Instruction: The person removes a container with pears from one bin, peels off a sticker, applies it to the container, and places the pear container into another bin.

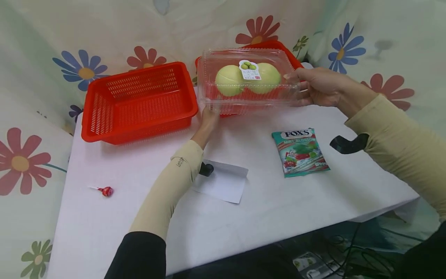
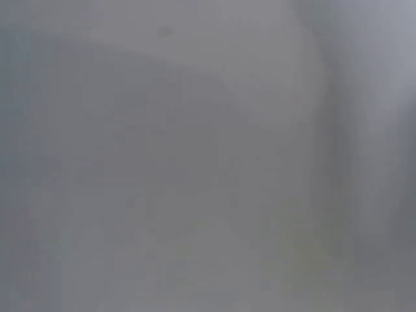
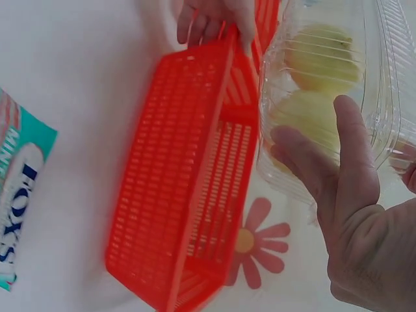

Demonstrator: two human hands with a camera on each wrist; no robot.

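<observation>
My right hand [image 1: 322, 87] grips the right end of a clear plastic fruit box [image 1: 209, 73], its fingers spread along the box's underside. Inside lie two pale green round fruits [image 1: 228, 82], with a white label [image 1: 250, 69] over them. Below the box, a red plastic basket [image 3: 166, 156] is mostly hidden in the head view. My left hand [image 1: 209, 118] holds this basket's rim, thumb over the edge and fingers against its outer side in the right wrist view. The box is held above the basket. The left wrist view is a grey blur.
Another red basket [image 1: 139, 130] stands to the left on the white table [image 1: 278, 209]. A green FOX'S candy bag [image 1: 301, 153] lies front right, a white paper [image 1: 226, 182] near the left forearm, and a red lollipop [image 1: 106, 191] at left. Flowered cloth [image 1: 209, 23] hangs behind.
</observation>
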